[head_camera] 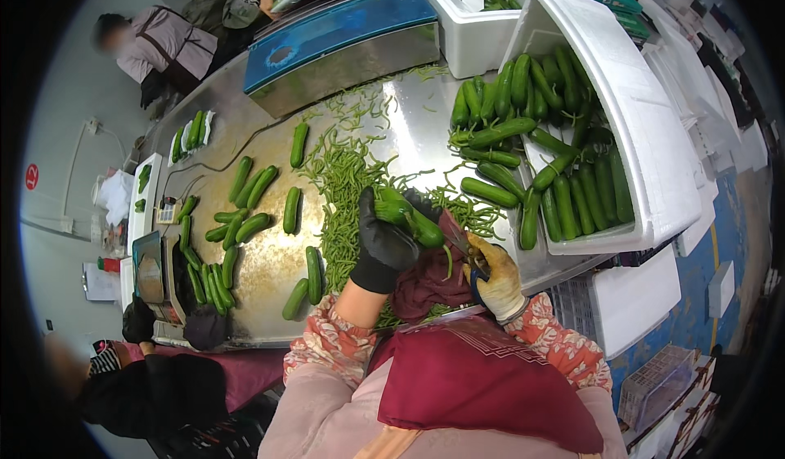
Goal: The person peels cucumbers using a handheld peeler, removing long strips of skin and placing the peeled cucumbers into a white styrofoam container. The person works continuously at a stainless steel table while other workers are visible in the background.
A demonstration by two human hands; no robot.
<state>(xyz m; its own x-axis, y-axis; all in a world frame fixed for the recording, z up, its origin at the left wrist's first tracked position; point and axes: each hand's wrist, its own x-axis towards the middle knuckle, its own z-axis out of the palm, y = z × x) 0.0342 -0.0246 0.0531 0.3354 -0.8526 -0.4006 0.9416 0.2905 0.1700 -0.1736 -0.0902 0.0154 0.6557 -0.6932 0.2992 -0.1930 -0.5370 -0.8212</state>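
Observation:
My left hand [385,244], in a black glove, holds two cucumbers [417,223]; a thin green stem hangs from the lower end of one. In a stained, light-coloured glove, my right hand [495,275] grips scissors [471,256] with dark blue handles, their blades close beside the cucumbers. A dark red cloth [429,281] lies below and between my hands. Cut green stems [340,214] form a heap on the steel table [270,287] to the left. At the right, a tipped white foam box [665,171] is full of cucumbers, some spilling onto the table.
Loose cucumbers [233,226] lie across the table's left part. A blue-topped steel machine [343,36] stands at the back, beside another white foam box [478,39]. Co-workers are at the lower left [153,391] and upper left [175,48]. A cable crosses the table.

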